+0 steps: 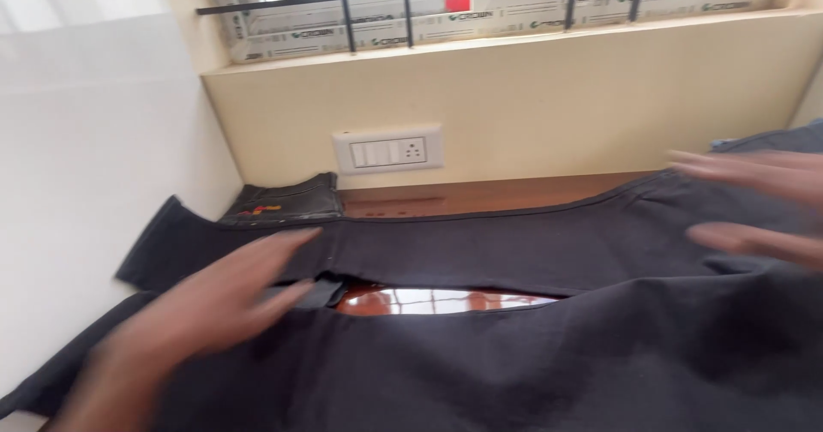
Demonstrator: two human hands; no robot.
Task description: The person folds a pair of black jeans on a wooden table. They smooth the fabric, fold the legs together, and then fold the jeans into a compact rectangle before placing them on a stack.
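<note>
A pair of dark trousers [514, 252] lies spread across a glossy brown wooden table [446, 299], its two legs running to the left with a gap between them. My left hand [214, 299] is blurred, fingers spread flat over the near leg by the gap. My right hand [754, 205] is also blurred, fingers apart, over the trousers' upper part at the right edge. Neither hand grips anything.
A folded dark garment [287, 201] with a small orange mark sits at the back left corner against the wall. A white switch plate [387, 149] is on the cream wall [557, 98] below a barred window [480, 3]. A white wall [86, 158] borders the left.
</note>
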